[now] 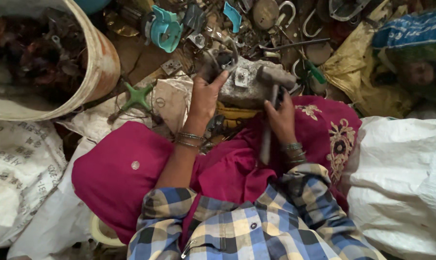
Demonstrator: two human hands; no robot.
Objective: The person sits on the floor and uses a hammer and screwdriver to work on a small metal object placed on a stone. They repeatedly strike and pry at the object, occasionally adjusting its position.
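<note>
- The right hand (279,118) is wrapped around the wooden handle of a hammer (274,79); its grip is closed on the handle just below the head, and the handle runs down past the wrist over the lap.
- The hammer's grey metal head rests on the right end of a rough grey stone block (246,94), which sits just beyond the knees.
- The left hand (206,96) holds the left end of the stone block, with the thumb pointing up toward a dark tangle of metal scrap (218,60) on top of it; the fingers are curled out of sight, so I cannot tell how tight that grip is or what exactly it pinches.
- A small square metal plate (241,77) with a centre hole lies on the block between the 2 hands, just left of the hammer head.
- Both wrists carry metal bangles, and the sleeves are blue, yellow and white check.
- The lap is covered in magenta cloth (126,168) with gold embroidery on the right side.
- Behind the block the floor is heaped with scrap: a turquoise plastic piece (165,31), metal hooks and rods.
- A green star-shaped plastic part (137,96) lies left of the left hand on a white sack.
- A large white tub (102,58) with dark scrap inside stands at upper left.
- White sacks (400,178) lie on both sides, the one marked being at the right.
</note>
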